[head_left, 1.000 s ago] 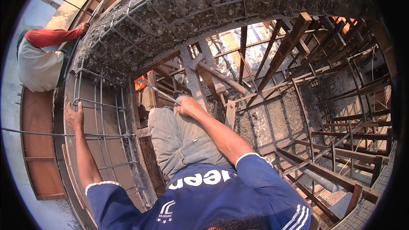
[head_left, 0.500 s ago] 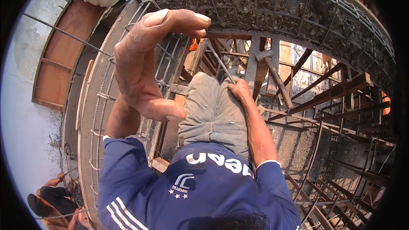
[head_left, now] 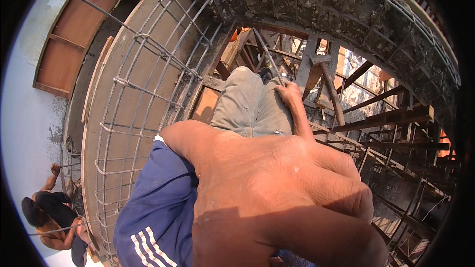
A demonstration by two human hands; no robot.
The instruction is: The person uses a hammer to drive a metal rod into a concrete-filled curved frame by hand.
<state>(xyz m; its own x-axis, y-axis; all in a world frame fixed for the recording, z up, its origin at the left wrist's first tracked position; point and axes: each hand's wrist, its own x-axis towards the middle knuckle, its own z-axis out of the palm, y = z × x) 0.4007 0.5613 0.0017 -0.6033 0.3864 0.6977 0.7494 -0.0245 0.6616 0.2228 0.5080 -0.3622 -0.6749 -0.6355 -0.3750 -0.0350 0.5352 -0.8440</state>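
My left hand [head_left: 282, 183] is very near the camera, back of the hand showing and fingers curled in. Its fingertips are hidden, so whatever they hold, if anything, does not show. Behind it most of my dark blue shirt [head_left: 153, 198] is covered. Lower down and farther off, my right hand [head_left: 291, 96] is closed around one end of a thin metal bar [head_left: 269, 57]. That hand lies by my right thigh, over my grey-brown trousers [head_left: 242, 104], and the bar slants up and left from it past my knees.
A rebar cage [head_left: 143, 86] runs along my left side, with a wooden panel [head_left: 69, 34] beyond it. Rough concrete with rebar [head_left: 287, 0] curves across ahead. Timber props [head_left: 391, 118] stand below on the right. Another person [head_left: 54, 217] is at lower left.
My left hand has swung from above my knees toward the camera and to the right, turning its back to view. My right hand still grips the bar; the view has shifted slightly.
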